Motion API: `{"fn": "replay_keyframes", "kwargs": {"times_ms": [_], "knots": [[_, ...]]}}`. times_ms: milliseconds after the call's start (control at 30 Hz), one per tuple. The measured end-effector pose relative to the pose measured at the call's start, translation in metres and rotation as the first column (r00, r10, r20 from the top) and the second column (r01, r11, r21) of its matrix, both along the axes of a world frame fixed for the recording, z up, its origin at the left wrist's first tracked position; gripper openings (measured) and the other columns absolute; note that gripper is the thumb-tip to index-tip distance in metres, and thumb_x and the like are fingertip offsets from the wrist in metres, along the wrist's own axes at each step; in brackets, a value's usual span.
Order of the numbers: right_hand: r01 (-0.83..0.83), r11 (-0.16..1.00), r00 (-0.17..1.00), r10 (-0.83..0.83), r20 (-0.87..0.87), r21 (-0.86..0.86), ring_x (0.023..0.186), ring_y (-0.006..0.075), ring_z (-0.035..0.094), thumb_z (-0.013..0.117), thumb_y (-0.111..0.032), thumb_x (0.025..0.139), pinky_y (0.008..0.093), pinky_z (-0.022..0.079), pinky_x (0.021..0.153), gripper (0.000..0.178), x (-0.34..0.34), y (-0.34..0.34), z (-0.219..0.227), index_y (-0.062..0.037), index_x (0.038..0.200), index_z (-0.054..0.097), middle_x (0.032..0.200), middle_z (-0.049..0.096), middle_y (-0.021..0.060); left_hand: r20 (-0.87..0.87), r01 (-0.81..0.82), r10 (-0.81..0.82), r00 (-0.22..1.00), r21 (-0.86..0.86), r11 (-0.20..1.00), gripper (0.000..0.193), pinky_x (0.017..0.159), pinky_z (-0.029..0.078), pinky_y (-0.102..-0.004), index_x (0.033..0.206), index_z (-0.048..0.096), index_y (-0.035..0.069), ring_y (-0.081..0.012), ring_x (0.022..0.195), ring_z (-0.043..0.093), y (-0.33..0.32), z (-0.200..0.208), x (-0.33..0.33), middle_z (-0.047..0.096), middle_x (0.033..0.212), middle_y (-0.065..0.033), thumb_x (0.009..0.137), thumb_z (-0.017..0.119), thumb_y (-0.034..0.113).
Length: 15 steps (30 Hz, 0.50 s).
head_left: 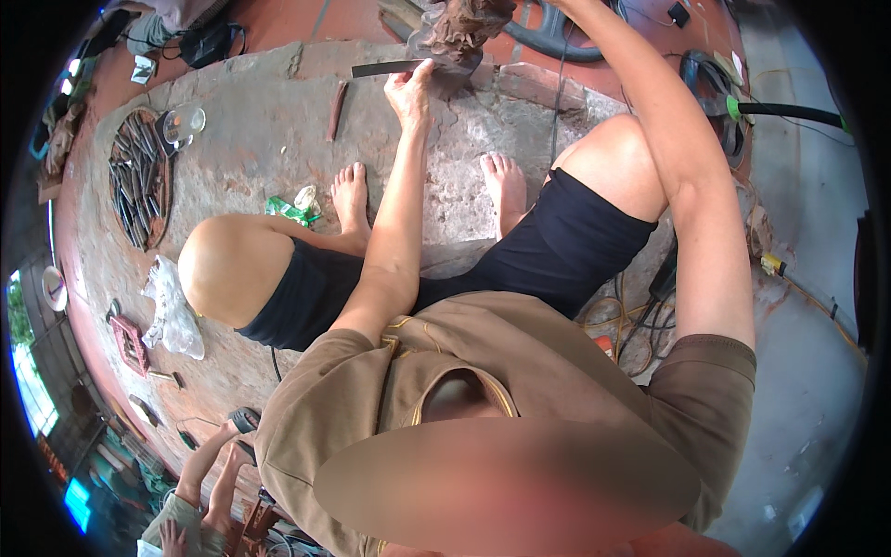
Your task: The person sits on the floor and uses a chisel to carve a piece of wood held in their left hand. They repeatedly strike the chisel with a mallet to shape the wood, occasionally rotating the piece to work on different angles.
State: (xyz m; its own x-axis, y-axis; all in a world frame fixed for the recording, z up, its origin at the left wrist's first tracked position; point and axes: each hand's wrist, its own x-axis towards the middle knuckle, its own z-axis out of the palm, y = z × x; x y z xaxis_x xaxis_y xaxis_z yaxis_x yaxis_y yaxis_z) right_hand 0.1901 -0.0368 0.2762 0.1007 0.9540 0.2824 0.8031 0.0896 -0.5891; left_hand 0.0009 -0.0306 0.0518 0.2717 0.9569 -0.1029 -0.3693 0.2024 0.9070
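Observation:
My left hand (409, 96) is closed, with thumb and fingers pinching a thin, flat dark strip (379, 69) that juts out to the left. Its fingertips are close against a brown carved wooden piece (464, 37) with a knobbly, swirling surface; the frame's top edge cuts off part of that carving. Whether the strip touches the wood, I cannot tell. My right arm (682, 148) stretches up past my right knee to the top edge, where the hand runs out of the picture beyond the carving's right side.
A reddish wooden stick (338, 111) lies left of the carving. Further left are a round tray (165, 200) of several carving tools, a clear plastic cup (190, 121), a green wrapper (290, 212) and a plastic bag (174, 311). Cables (640, 325) coil at right. Another person's legs (218, 469) show lower left.

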Motion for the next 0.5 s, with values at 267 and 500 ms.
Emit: {"fn": "replay_keyframes", "kwargs": {"times_ms": [267, 500], "knots": [[-0.01, 0.997, 0.999, 0.006, 0.042, 0.078, 0.079, 0.0267, 0.066, 0.06, -0.022, 0.084, 0.0356, 0.051, 0.072, 0.02, 0.012, -0.007, -0.004, -0.0039, 0.093, 0.064, 0.083, 0.067, 0.0147, -0.232, -0.015, 0.075, 0.97, 0.246, 0.969, 0.028, 0.07, 0.043, -0.0272, 0.086, 0.065, 0.0, -0.0117, 0.076, 0.055, 0.0, -0.004, 0.015, 0.063, 0.087, -0.003, 0.071, 0.082, 0.015], [-0.03, 0.996, 0.999, 0.028, 0.024, 0.081, 0.079, 0.0264, 0.067, 0.059, -0.02, 0.084, 0.0353, 0.051, 0.072, 0.019, 0.002, -0.003, -0.002, -0.0035, 0.092, 0.064, 0.083, 0.067, 0.0147, -0.136, -0.013, 0.035, 0.99, 0.155, 0.988, 0.061, 0.09, 0.045, -0.0302, 0.12, 0.057, 0.0, -0.016, 0.099, 0.058, 0.003, -0.004, 0.016, 0.064, 0.105, -0.0077, 0.067, 0.084, 0.009]]}}
